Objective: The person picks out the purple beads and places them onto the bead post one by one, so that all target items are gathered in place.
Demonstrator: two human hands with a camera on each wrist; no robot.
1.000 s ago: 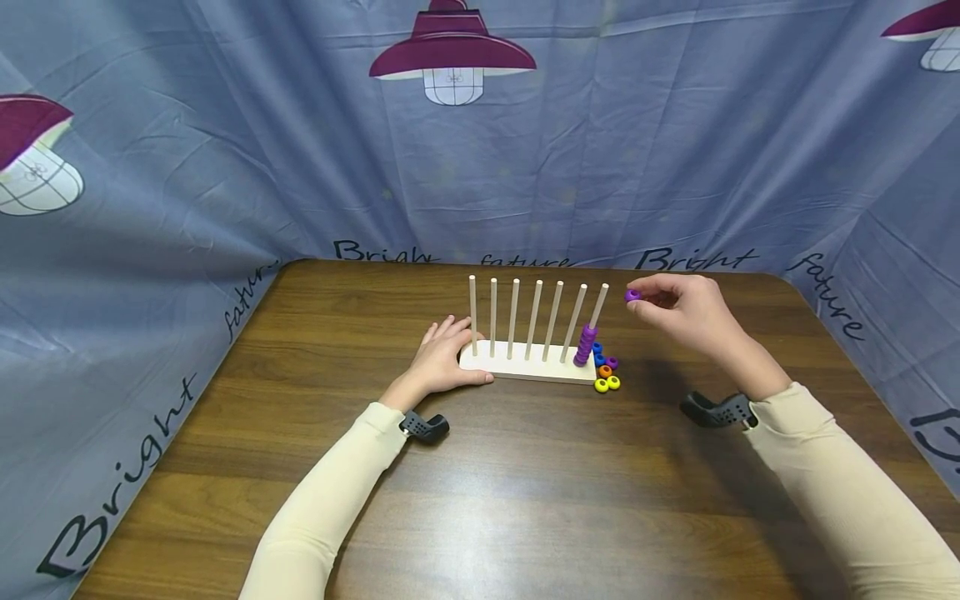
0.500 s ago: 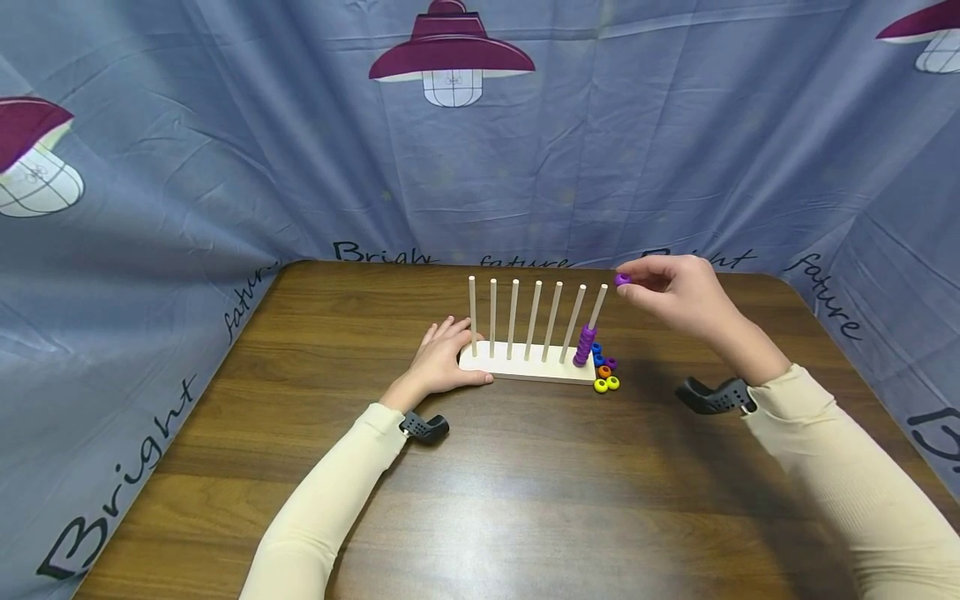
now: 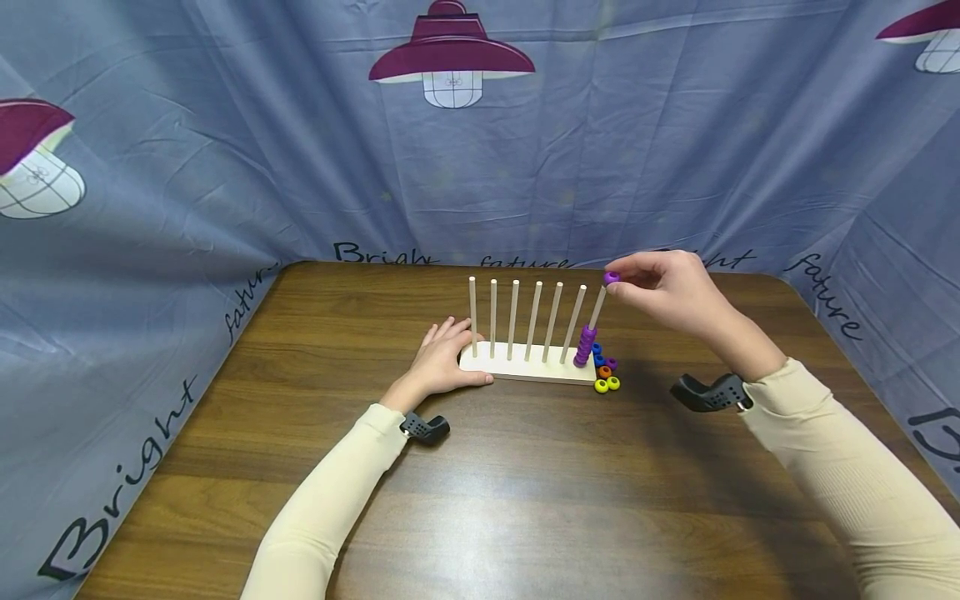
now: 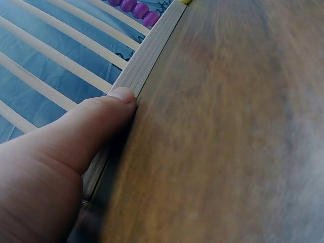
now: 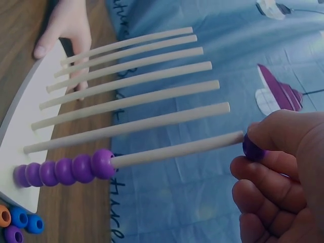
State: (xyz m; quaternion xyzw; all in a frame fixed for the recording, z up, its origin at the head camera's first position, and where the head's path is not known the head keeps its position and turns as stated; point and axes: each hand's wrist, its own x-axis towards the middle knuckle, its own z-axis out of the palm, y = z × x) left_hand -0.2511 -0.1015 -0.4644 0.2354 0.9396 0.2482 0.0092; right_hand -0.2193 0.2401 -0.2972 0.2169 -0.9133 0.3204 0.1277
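Observation:
A wooden peg stand [image 3: 528,367] with several upright rods stands on the table. My left hand [image 3: 438,365] holds its left end, with the thumb along the front edge and the other fingers behind. Between thumb and forefinger my right hand [image 3: 675,292] pinches a purple bead [image 3: 612,277]. In the right wrist view that bead [image 5: 252,148] is at the tip of the rightmost rod [image 5: 177,151]; whether the rod has entered its hole cannot be told. Lower on the same rod sits a stack of purple beads [image 5: 64,171].
Loose beads lie against the stand's right end: yellow beads [image 3: 602,386], an orange bead [image 3: 605,372], blue beads [image 3: 597,348] and a purple bead [image 3: 612,364]. The other rods carry no beads. A printed blue curtain [image 3: 465,183] hangs behind the brown table [image 3: 525,483].
My right hand has moved left and slightly up, bringing the purple bead from beside the rightmost rod to its tip. The left hand and the stand have stayed put.

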